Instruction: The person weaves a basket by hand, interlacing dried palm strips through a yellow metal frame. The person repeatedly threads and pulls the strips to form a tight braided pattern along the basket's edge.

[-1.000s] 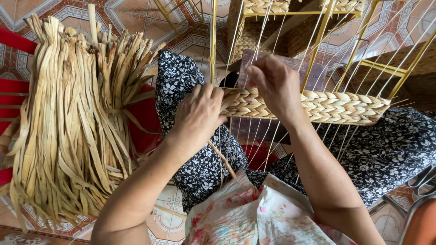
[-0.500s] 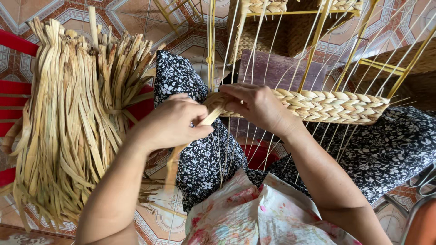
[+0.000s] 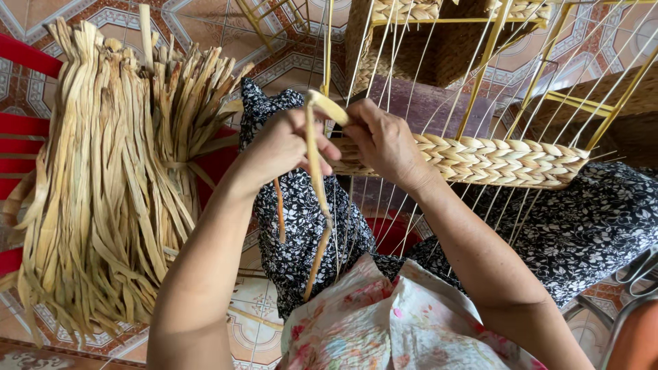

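My left hand (image 3: 281, 147) grips a long tan dried-leaf strand (image 3: 315, 185) that bends over at the top and hangs down past my lap. My right hand (image 3: 385, 142) pinches the same strand at the left end of a braided woven band (image 3: 493, 161). That band runs across thin white strings (image 3: 384, 62) stretched on a yellow metal frame (image 3: 497, 55). Both hands sit close together, almost touching, at the band's left edge.
A thick bundle of dried leaf strips (image 3: 110, 178) lies over a red chair (image 3: 20, 127) at the left. Black floral cloth (image 3: 582, 226) covers my knees. A finished woven basket (image 3: 439, 34) stands behind the frame on patterned floor tiles (image 3: 205, 20). Scissors (image 3: 634, 270) rest at the right edge.
Both hands shifted left along the band to its end. The strand, earlier short between the fingers, is now pulled up and looped over, hanging long below my left hand.
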